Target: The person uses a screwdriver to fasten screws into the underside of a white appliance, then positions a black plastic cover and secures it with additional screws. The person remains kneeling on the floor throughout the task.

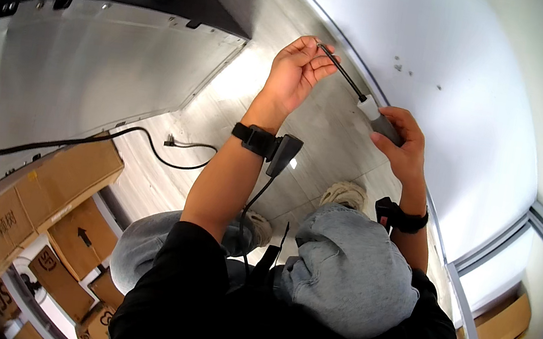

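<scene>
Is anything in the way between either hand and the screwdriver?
Nothing visible is: the right hand holds the screwdriver by its handle, and the left hand is at its tip. The black cable lies off to the left.

Two hands [290, 77] [407, 147], two wristbands [256, 140] [409, 222] and one screwdriver [369, 107] show

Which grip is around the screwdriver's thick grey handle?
The right grip holds this handle; the left grip is at the tip of the thin black shaft.
</scene>
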Tool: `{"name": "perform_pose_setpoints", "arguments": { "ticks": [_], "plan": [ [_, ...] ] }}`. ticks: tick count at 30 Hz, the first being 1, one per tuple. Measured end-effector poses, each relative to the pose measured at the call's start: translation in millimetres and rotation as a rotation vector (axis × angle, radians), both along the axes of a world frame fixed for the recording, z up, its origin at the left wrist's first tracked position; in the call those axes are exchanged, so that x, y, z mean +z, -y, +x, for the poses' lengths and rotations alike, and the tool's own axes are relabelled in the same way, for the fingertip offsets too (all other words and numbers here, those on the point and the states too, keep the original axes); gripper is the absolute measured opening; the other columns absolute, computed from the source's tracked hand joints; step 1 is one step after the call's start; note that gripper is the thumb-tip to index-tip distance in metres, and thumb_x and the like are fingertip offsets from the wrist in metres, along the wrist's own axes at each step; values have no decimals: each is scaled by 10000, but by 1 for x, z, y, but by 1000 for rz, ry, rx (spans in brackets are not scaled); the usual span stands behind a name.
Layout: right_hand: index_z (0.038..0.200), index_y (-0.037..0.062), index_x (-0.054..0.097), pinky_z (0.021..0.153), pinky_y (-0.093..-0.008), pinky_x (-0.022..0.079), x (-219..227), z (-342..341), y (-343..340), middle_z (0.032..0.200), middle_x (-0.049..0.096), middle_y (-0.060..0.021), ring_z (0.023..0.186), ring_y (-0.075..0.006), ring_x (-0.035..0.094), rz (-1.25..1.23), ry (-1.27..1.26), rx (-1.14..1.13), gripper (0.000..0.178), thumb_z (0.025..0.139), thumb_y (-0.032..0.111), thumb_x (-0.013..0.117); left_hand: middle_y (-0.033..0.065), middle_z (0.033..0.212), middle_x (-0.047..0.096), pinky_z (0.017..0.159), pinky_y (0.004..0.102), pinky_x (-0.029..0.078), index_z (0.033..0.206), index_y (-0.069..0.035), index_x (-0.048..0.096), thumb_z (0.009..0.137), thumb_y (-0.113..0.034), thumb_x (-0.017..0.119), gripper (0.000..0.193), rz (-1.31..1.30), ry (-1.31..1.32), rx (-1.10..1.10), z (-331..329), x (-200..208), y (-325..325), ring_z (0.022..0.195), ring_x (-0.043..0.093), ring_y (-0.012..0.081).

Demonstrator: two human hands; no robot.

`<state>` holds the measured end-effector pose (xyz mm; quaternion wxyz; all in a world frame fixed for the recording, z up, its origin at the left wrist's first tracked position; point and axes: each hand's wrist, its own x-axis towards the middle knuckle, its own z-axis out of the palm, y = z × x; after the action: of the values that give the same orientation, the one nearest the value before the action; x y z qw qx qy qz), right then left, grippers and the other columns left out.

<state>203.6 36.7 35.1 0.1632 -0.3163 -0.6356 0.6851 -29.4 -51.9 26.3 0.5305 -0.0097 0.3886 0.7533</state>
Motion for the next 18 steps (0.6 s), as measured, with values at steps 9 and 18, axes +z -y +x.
{"name": "perform_pose_setpoints", "arguments": {
  "ticks": [9,18],
  "plan": [
    [1011,36,621,680,-269,448,28,-52,5,852,611,-78,765,-170,581,351,-62,257,327,699,0,709,128,940,614,778,321,569,950,-11,525,982,-162,418,188,-92,-162,221,-19,26,64,887,649,248],
    [990,27,633,578,-275,395,69,-102,26,767,559,-67,651,-166,527,492,-252,460,312,688,-26,689,120,898,619,755,310,575,936,-16,518,981,-160,421,180,-65,-245,430,-31,75,125,862,657,243]
  ]
}}
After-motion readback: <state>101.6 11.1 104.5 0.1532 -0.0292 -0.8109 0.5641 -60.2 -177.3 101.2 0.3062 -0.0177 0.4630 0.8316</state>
